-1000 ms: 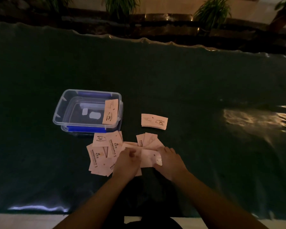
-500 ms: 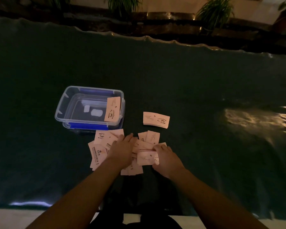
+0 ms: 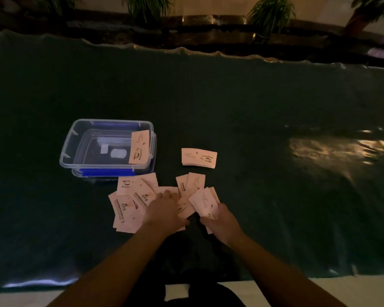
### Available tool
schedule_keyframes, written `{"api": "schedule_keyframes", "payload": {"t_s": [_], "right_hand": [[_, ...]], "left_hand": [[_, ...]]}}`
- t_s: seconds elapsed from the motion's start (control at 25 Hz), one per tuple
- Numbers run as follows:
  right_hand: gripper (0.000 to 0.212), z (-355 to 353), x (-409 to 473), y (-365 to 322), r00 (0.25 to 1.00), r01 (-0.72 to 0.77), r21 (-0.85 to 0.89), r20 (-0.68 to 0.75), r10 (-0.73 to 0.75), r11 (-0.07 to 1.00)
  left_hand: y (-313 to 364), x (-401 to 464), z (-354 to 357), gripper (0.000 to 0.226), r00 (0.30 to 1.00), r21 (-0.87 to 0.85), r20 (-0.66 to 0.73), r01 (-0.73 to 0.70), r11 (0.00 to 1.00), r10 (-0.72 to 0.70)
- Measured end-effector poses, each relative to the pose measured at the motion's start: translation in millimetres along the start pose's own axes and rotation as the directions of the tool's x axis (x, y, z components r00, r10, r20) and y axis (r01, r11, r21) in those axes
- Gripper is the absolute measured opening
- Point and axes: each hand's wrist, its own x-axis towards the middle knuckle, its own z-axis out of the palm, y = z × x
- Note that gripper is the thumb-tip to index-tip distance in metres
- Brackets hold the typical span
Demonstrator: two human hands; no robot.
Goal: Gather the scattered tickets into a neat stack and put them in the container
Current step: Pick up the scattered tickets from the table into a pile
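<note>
Pale pink tickets lie scattered and overlapping on the dark green cloth in front of me. My left hand rests palm down on the middle of the pile. My right hand grips a small fan of tickets lifted off the cloth. A neat little stack of tickets lies apart, farther back and right. The clear plastic container with blue clips stands at the left; one ticket leans on its right rim.
The green cloth covers a wide table, with open cloth to the right and behind. Potted plants line a ledge beyond the far edge. The near table edge runs just below my forearms.
My right hand has gathered several tickets and raised them into a fan. My left hand slid right over the pile, uncovering the tickets at the left.
</note>
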Motion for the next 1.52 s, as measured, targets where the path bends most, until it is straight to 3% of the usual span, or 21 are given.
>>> {"api": "schedule_keyframes", "payload": {"t_s": [0.12,0.28,0.44,0.56,0.72,0.88,1.08,1.32,1.52], "right_hand": [[0.055,5.5,-4.7,-4.9,0.995,-0.099,0.253,0.057,0.087,0.963],[0.017,9.9,-4.9,-7.2,0.991,-0.134,0.309,0.012,0.137,0.942],[0.025,9.1,-5.0,-2.3,0.988,-0.126,0.34,-0.036,0.147,0.932],[0.026,4.2,-4.3,2.8,0.98,-0.155,0.365,-0.062,0.191,0.918],[0.03,-4.4,-4.6,5.9,0.945,-0.262,0.559,-0.015,0.325,0.787],[0.03,-9.0,0.0,5.1,0.935,-0.27,0.665,0.01,0.353,0.696],[0.021,-16.2,7.7,-6.6,0.941,-0.251,0.722,0.026,0.338,0.645],[0.028,-15.4,19.1,-17.6,0.951,-0.237,0.67,0.012,0.309,0.703],[0.022,-15.6,31.7,-27.5,0.966,-0.15,0.497,-0.112,0.234,0.855]], "left_hand": [[19.6,-6.2,12.3,0.093,0.999,-0.143,0.035,-0.001,0.99,0.006],[41.7,-16.7,24.0,0.077,1.0,-0.333,0.008,0.031,0.943,-0.03],[55.3,-25.6,28.0,0.061,0.995,-0.541,0.094,0.021,0.841,0.035],[60.3,-27.1,24.8,0.051,0.998,-0.525,0.027,-0.036,0.85,0.059],[59.1,-13.9,7.4,0.06,0.987,-0.35,-0.148,-0.107,0.931,0.058],[60.8,6.8,-3.3,0.074,0.994,-0.214,-0.047,-0.109,0.971,0.101],[65.2,13.2,7.0,0.068,0.994,-0.14,-0.024,-0.107,0.984,0.105],[64.3,12.2,13.5,0.063,0.997,-0.213,-0.024,-0.076,0.974,0.072],[57.8,9.1,15.8,0.058,0.999,-0.398,-0.005,-0.045,0.916,0.047]]}}
